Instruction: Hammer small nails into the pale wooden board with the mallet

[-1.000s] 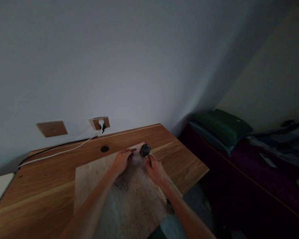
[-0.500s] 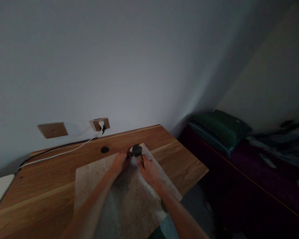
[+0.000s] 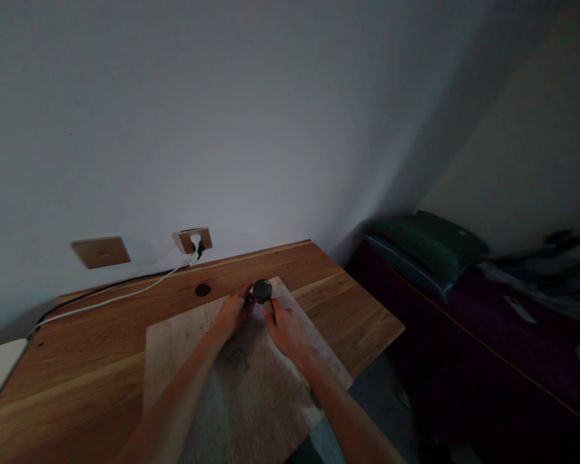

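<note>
A small dark round object (image 3: 261, 290) sits at the far edge of a pale cloth (image 3: 198, 380) spread on the wooden desk (image 3: 101, 335). My right hand (image 3: 284, 328) is closed around its lower part, which looks like a handle or stem. My left hand (image 3: 231, 313) rests on the cloth just left of it, fingers curled, fingertips touching the object. Some small dark marks or bits (image 3: 240, 361) lie on the cloth between my forearms; I cannot make out what they are.
A white cable (image 3: 125, 293) runs from a wall socket (image 3: 194, 240) along the desk's back. A round cable hole (image 3: 202, 290) is in the desktop. A bed with a dark green pillow (image 3: 428, 248) stands to the right. The desk's right edge (image 3: 367, 299) drops to the floor.
My right hand carried the dark round object leftward along the cloth's far edge. My left hand curled from flat and now touches the object.
</note>
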Tool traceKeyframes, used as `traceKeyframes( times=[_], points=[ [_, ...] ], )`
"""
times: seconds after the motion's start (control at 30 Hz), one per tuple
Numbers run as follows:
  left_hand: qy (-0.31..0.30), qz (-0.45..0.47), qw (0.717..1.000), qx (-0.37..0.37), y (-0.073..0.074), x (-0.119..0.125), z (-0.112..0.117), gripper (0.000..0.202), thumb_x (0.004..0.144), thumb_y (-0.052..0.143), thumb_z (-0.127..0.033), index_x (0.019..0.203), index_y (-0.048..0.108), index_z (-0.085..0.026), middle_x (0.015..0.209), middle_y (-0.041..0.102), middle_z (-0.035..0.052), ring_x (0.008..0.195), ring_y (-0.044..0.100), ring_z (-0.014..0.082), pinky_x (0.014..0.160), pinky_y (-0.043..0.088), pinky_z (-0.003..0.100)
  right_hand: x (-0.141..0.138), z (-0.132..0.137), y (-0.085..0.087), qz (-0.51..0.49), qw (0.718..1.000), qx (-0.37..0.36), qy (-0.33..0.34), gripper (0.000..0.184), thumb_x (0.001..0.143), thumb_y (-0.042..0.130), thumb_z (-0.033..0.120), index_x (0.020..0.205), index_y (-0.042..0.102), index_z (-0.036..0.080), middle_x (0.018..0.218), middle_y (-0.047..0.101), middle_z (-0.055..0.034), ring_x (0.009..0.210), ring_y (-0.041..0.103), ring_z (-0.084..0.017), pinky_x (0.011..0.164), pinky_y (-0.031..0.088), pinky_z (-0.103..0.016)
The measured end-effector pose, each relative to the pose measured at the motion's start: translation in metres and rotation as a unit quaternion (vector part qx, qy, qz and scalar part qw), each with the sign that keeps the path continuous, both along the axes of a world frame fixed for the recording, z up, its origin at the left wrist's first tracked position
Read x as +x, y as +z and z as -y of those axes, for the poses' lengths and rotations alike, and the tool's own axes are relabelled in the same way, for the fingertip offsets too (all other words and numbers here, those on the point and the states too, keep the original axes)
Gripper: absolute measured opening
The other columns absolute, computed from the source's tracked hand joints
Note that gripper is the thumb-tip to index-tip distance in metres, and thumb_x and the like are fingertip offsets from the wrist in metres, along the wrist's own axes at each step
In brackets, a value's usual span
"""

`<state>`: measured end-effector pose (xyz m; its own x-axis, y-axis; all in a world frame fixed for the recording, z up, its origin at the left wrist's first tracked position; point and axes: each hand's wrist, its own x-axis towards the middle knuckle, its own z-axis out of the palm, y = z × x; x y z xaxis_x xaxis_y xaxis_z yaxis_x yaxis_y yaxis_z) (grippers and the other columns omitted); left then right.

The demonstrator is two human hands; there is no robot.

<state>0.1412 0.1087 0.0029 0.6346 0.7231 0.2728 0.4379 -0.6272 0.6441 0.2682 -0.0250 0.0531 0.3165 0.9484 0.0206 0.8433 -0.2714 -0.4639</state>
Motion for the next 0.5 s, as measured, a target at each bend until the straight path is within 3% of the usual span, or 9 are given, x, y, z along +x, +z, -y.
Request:
traceKeyframes(
  times=[0.13, 0.3, 0.4, 0.5],
  points=[
    [-0.008, 0.011, 1.000, 0.000, -0.001, -0.001, 0.001, 0.054, 0.077, 0.059, -0.001, 0.127, 0.063, -0.022, 0.101, 0.076, 0.0051, 0.094, 0.071, 0.0212, 0.088, 0.053, 0.031, 0.003, 0.004, 0.000, -0.001, 1.000, -0.005, 0.002, 0.029, 0.101, 0.046, 0.034, 0.120, 0.063, 0.020, 0.094, 0.074, -0.0110, 0.087, 0.070, -0.025, 0.073, 0.044, -0.030],
    [0.000, 0.018, 1.000, -0.001, -0.001, 0.001, 0.005, 0.042, 0.079, 0.060, -0.007, 0.119, 0.062, -0.020, 0.108, 0.071, 0.0066, 0.087, 0.068, 0.0191, 0.087, 0.052, 0.032, 0.009, 0.026, -0.013, -0.013, 1.000, -0.009, -0.020, 0.030, 0.102, 0.043, 0.034, 0.120, 0.063, 0.020, 0.091, 0.073, -0.0103, 0.086, 0.070, -0.026, 0.070, 0.045, -0.030],
    [-0.010, -0.010, 1.000, 0.004, 0.012, -0.005, 0.011, 0.038, 0.078, 0.060, -0.010, 0.115, 0.060, -0.018, 0.116, 0.063, 0.0093, 0.091, 0.066, 0.0188, 0.086, 0.052, 0.031, 0.012, 0.035, -0.021, -0.020, 0.999, -0.017, -0.018, 0.032, 0.103, 0.040, 0.032, 0.121, 0.063, 0.019, 0.092, 0.074, -0.0110, 0.087, 0.071, -0.026, 0.070, 0.045, -0.030],
    [-0.064, -0.097, 0.993, 0.032, 0.034, -0.022, 0.023, 0.030, 0.076, 0.060, -0.015, 0.106, 0.061, -0.018, 0.114, 0.060, 0.0095, 0.095, 0.064, 0.0215, 0.085, 0.051, 0.031, 0.012, 0.036, -0.024, -0.019, 0.999, -0.016, -0.024, 0.033, 0.103, 0.040, 0.030, 0.124, 0.062, 0.017, 0.095, 0.074, -0.0123, 0.090, 0.072, -0.027, 0.072, 0.046, -0.031]
  ],
)
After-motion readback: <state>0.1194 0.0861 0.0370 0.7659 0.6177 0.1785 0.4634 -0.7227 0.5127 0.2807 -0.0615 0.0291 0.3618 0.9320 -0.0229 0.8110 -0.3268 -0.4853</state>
